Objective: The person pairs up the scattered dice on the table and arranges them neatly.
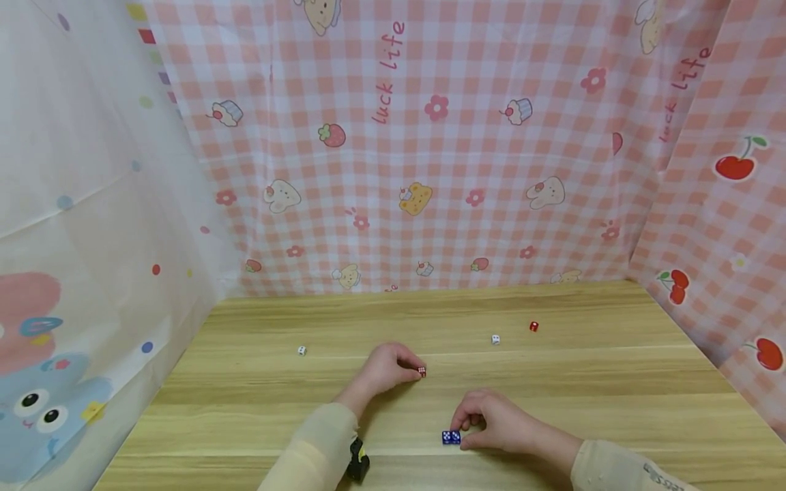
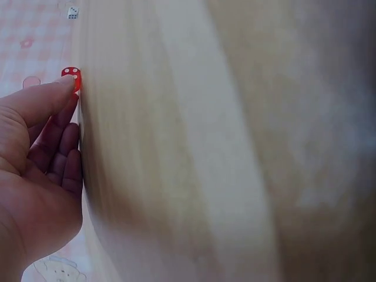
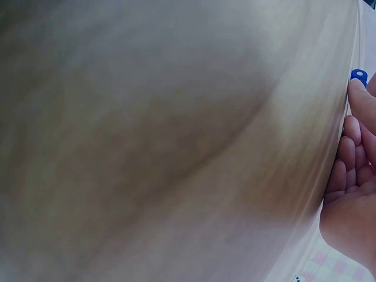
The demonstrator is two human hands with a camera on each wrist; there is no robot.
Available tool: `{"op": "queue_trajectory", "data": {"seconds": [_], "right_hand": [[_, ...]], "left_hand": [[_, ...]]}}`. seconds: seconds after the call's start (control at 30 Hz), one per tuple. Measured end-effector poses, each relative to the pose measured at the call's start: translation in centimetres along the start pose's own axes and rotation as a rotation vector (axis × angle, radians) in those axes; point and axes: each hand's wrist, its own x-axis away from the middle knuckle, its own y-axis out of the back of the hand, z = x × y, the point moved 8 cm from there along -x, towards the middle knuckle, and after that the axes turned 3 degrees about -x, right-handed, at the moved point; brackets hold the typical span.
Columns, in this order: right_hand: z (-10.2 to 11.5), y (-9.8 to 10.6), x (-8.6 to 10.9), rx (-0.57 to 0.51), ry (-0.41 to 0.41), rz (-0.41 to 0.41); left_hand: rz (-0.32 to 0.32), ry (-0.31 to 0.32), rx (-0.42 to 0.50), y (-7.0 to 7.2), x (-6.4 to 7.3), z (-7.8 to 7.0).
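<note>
Blue dice [image 1: 451, 437] touch right grip's [image 1: 491, 423] fingertips; left grip [image 1: 387, 368] pinches red die [image 1: 421, 372].

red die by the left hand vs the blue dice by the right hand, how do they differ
The red die is a single die at the fingertips of the left hand; the blue dice are two, side by side and touching, at the fingertips of the right hand. The red die lies farther from the person, the blue dice nearer the table's front edge. Both are small, white-pipped, and rest on the wood.
</note>
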Motion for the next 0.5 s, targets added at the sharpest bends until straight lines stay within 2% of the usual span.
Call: {"op": "queue_trajectory", "data": {"seconds": [0.5], "right_hand": [[-0.1, 0.0, 0.0, -0.005, -0.007, -0.002]], "left_hand": [[0.061, 0.01, -0.013, -1.2, 0.5, -1.1]]}}
